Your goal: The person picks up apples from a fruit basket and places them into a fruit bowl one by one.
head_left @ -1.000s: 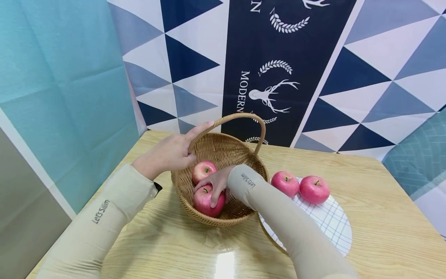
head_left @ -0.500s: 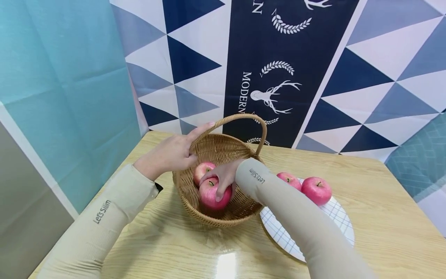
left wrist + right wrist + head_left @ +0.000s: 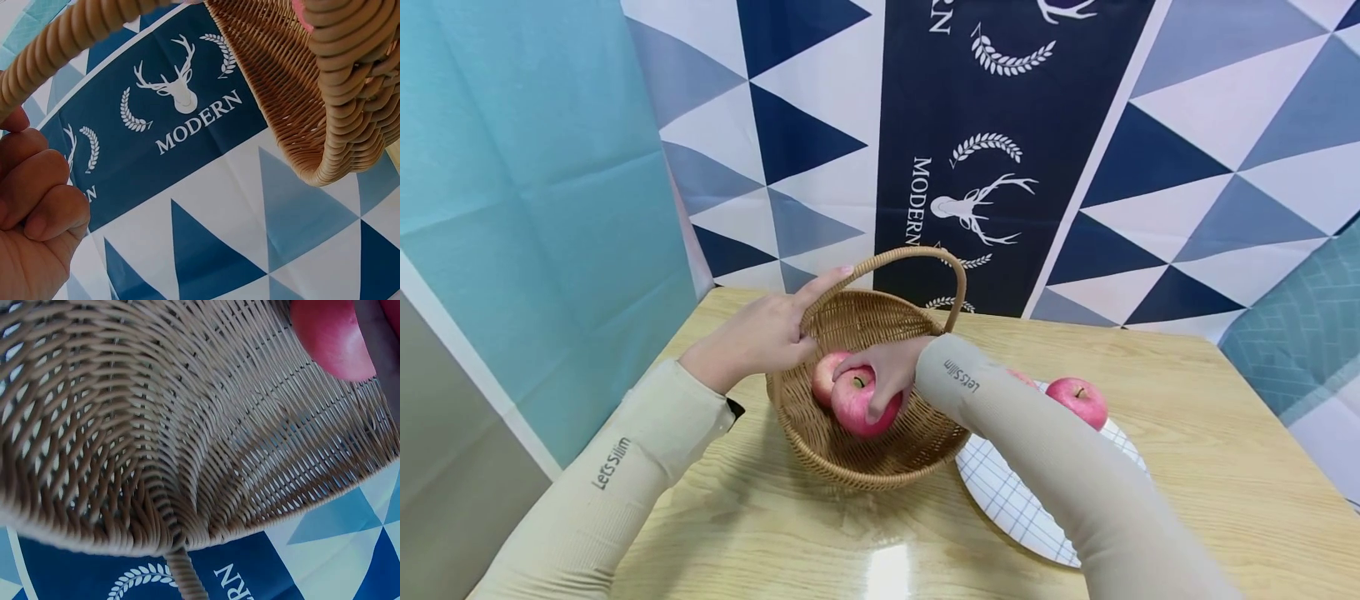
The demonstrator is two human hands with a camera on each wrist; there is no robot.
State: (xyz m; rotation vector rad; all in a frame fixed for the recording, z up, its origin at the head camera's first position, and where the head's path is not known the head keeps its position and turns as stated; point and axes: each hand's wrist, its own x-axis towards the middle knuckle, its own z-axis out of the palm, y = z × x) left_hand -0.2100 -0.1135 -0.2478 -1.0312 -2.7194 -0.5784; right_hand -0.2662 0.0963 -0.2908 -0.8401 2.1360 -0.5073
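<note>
A wicker basket [image 3: 857, 479] with an arched handle [image 3: 917, 252] stands on the table, its opening tipped toward me. My left hand [image 3: 752, 337] holds the handle's left side, index finger stretched along it; in the left wrist view its other fingers [image 3: 37, 181] are curled just below the handle. Inside the basket, my right hand [image 3: 891, 367] grips a pink-red apple [image 3: 852, 408] from above, thumb on the near side. Another apple [image 3: 822, 379] sits behind and left of it, partly covered. The right wrist view shows mostly woven wall [image 3: 187, 425], with red apple skin [image 3: 331, 337] at top right.
To the basket's right lies a round board with a white checked surface [image 3: 1022, 508]. One apple [image 3: 1077, 402] rests on it; a second [image 3: 1022, 377] is mostly hidden by my right sleeve. A patterned wall covering [image 3: 977, 167] rises behind the wooden table [image 3: 760, 533].
My right hand has moved the gripped apple back and slightly right inside the basket, away from the front rim. The right forearm now covers more of one board apple. My left hand keeps its place.
</note>
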